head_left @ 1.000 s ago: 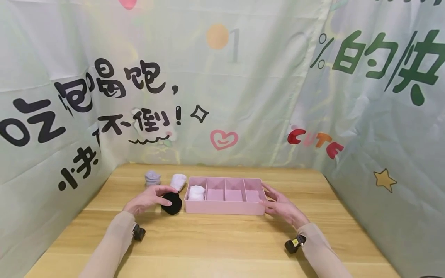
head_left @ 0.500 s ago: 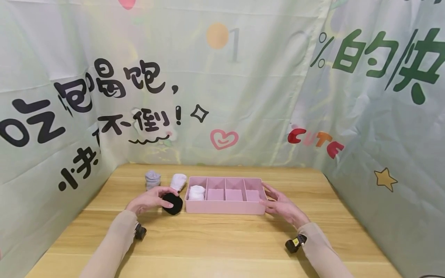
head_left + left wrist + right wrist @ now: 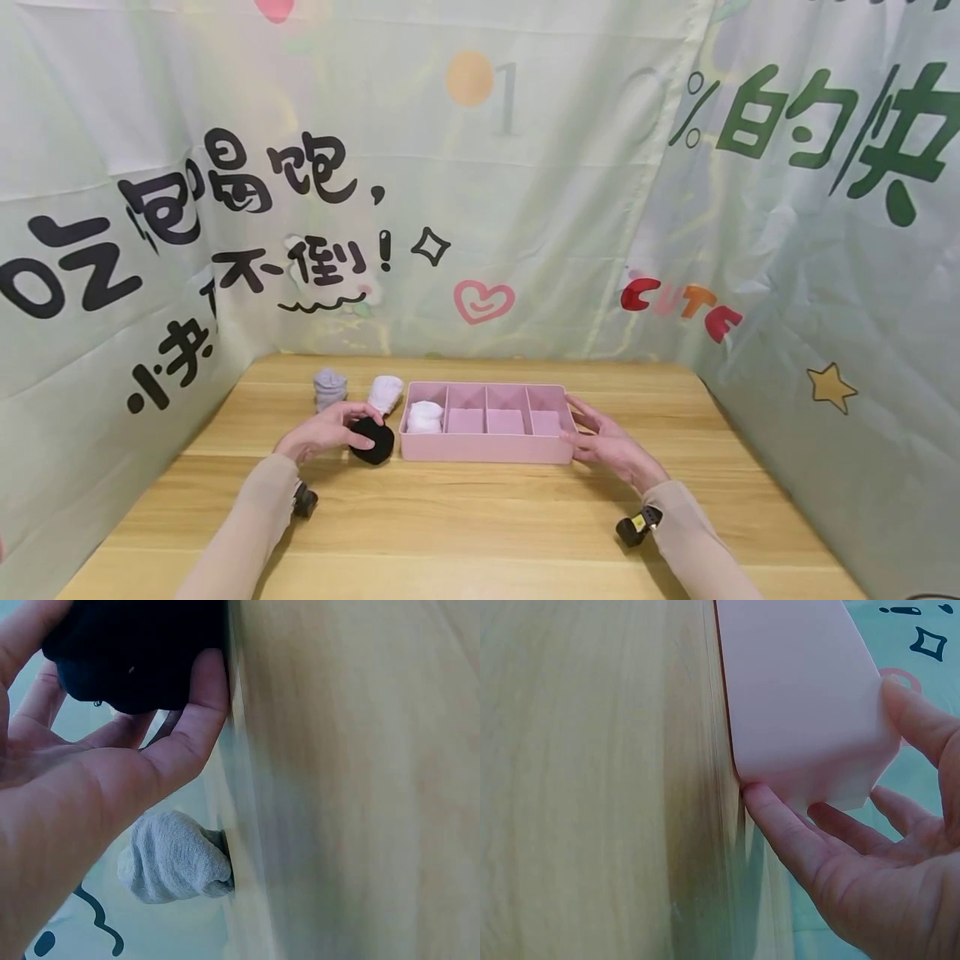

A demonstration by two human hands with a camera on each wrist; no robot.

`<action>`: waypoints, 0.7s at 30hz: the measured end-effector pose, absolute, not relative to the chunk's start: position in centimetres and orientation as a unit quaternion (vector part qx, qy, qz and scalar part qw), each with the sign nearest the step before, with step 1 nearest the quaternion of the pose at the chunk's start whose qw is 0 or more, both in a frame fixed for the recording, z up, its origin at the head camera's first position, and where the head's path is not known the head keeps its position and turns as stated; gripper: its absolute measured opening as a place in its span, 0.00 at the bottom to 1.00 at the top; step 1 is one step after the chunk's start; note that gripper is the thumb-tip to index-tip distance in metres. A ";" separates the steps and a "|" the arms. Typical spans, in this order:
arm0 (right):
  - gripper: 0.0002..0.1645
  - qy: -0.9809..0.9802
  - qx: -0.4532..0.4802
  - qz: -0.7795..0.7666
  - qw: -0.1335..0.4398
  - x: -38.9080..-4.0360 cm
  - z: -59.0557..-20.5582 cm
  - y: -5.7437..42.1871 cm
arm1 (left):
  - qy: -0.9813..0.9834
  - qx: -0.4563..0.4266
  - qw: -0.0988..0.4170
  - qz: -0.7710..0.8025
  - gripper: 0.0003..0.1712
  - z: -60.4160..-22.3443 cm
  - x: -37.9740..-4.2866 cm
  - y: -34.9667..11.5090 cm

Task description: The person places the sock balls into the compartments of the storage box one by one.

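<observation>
My left hand (image 3: 322,430) holds a rolled black sock (image 3: 372,442) between thumb and fingers, left of the pink divided box (image 3: 486,448). The left wrist view shows the dark knit bundle (image 3: 142,656) low at the table surface. A rolled white sock (image 3: 425,417) sits in the box's leftmost compartment; the other three compartments show bare floors. At the box's right end, my right hand (image 3: 611,446) has its thumb at the rim and its fingers round the end wall. In the right wrist view, one fingertip meets the bottom corner of the box (image 3: 802,690).
Behind the left hand stand a rolled grey sock (image 3: 330,388) and a rolled pale sock (image 3: 386,393). The wooden table (image 3: 465,525) extends toward the person. Printed cloth (image 3: 555,208) hangs along its back and both sides.
The left hand and black sock have shifted very slightly right, toward the box, mostly in the first half second. The right hand and the box have stayed in place.
</observation>
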State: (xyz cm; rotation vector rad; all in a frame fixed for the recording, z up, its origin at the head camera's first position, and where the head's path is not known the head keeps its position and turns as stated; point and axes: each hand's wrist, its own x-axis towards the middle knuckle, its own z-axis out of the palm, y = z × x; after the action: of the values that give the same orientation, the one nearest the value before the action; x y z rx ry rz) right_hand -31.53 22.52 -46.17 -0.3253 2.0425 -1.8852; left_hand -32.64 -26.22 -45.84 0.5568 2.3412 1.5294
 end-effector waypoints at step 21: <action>0.44 0.720 -0.114 -0.664 0.167 -31.6 -46.1 22.5 | 0.781 0.186 0.119 0.584 0.27 -44.8 -32.5 -26.2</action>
State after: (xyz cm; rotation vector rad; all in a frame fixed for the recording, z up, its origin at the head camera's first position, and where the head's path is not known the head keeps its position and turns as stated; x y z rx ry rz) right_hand -31.55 22.53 -46.07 -0.3253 2.0497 -1.8887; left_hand -32.45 -26.22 -44.80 0.5452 2.2849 1.7065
